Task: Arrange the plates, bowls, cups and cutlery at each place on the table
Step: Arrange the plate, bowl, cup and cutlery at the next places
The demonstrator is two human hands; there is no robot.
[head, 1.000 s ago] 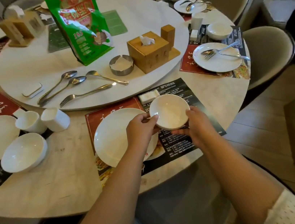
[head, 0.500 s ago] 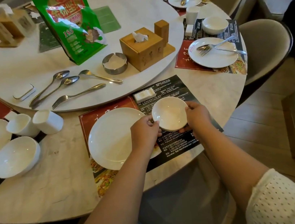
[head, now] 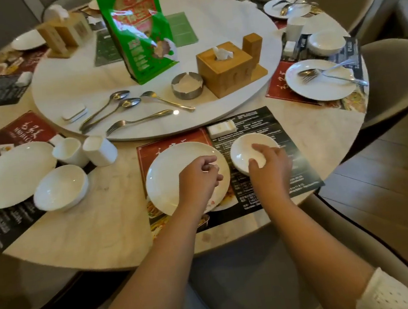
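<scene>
A white plate (head: 169,177) lies on the dark placemat (head: 301,166) in front of me. A small white bowl (head: 243,151) sits on the mat just right of the plate. My right hand (head: 270,168) lies over the bowl's near right rim, thumb and forefinger inside it. My left hand (head: 198,178) hovers over the plate's right part, fingers loosely curled and holding nothing. Two spoons (head: 122,105), a fork (head: 138,120) and another piece of cutlery (head: 164,101) lie on the turntable (head: 243,104) beyond. Two white cups (head: 100,150) stand to the left.
At the left place are a plate (head: 14,175) and a bowl (head: 59,187). The turntable carries a green bag (head: 138,32), a wooden tissue box (head: 228,72) and a metal ashtray (head: 186,86). The right place has a plate with cutlery (head: 318,79). Padded chairs (head: 396,75) ring the table.
Both hands held the bowl above the placemat; it now rests on the mat beside the plate. My left hand has let go and drawn back over the plate.
</scene>
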